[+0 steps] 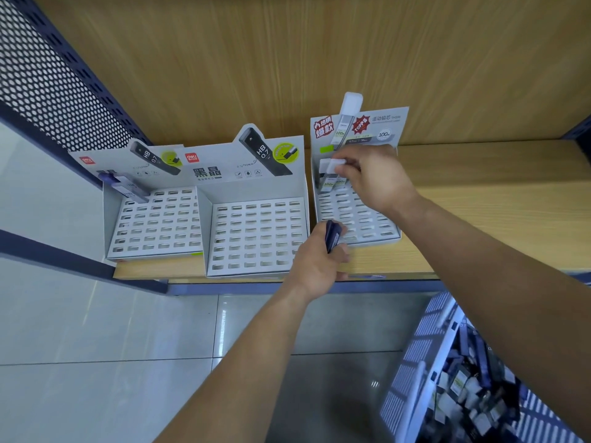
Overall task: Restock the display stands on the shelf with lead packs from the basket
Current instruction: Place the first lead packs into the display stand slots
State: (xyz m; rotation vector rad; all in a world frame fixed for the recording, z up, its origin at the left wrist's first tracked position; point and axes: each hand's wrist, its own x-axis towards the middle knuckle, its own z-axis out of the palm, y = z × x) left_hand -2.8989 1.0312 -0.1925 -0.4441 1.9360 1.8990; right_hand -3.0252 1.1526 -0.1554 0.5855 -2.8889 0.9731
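at the lower right of the frame, closest of all, is a blue basket (412, 362) with slotted sides. it is full of lead packs (463, 388) in a messy heap, some dark, some with white ends. the shiny tiled floor (96, 330) fills the lower left. two bare arms reach up from the bottom toward the wooden shelf (479, 203). the left hand (315, 266) is near the middle of the frame, at the front edge of the shelf. its fingers are curled around a dark blue pack (332, 236), which sticks up out of the fist just by the front left corner of the right stand (361, 219). a bit farther back, the right hand (374, 180) is over that same stand. its fingertips pinch the white cap of a clear pack (332, 169) at the back row of slots. one or two more packs stand beside it there, and the other slots hold nothing. left of it is the middle stand (256, 238), a white tray with rows of open slots. the left stand (156, 225) has one purple pack (128, 188) leaning in its back left corner. each stand has a printed card at the back. behind them is a wood wall (287, 59), and a dark panel full of little holes (48, 84) is at the upper left.
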